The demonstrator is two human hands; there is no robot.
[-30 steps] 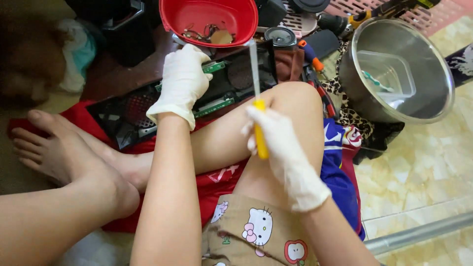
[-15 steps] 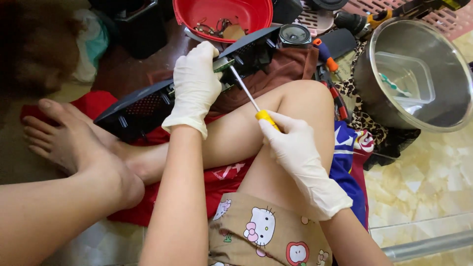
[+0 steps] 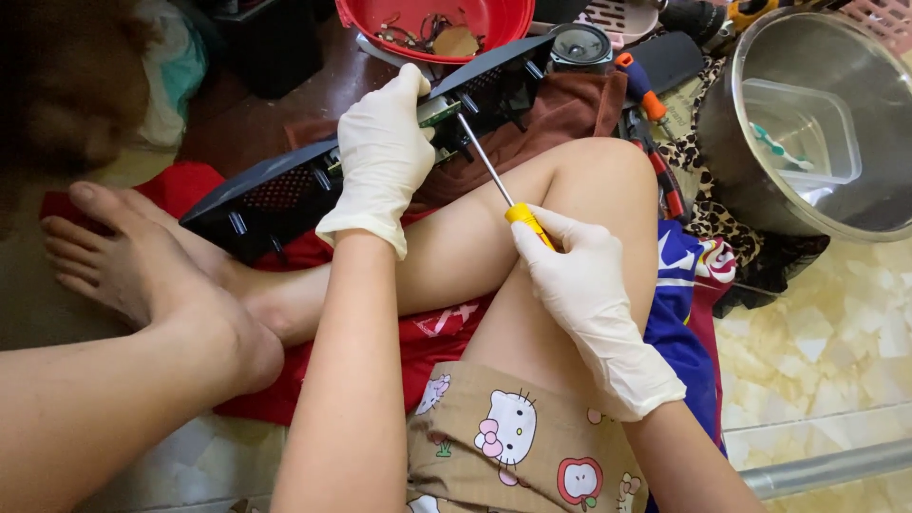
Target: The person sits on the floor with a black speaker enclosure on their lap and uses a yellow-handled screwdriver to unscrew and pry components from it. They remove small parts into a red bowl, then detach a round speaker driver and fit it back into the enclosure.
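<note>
My left hand (image 3: 382, 157), in a white glove, grips the middle of a long black perforated plastic panel (image 3: 275, 195) that rests tilted across my legs, with a small green circuit board under my fingers. My right hand (image 3: 579, 275), also gloved, holds a yellow-handled screwdriver (image 3: 499, 185). Its metal tip touches the panel just right of my left hand.
A red bowl (image 3: 513, 24) with small parts stands behind the panel. A round speaker (image 3: 581, 43) and an orange-handled tool (image 3: 638, 84) lie beside it. A large steel bowl (image 3: 893, 123) holding a clear plastic box sits at the right. My bare feet (image 3: 142, 266) lie at the left.
The screwdriver swung from pointing upright to tip-down against the panel. My left hand lifted and tilted the black panel closer toward me.
</note>
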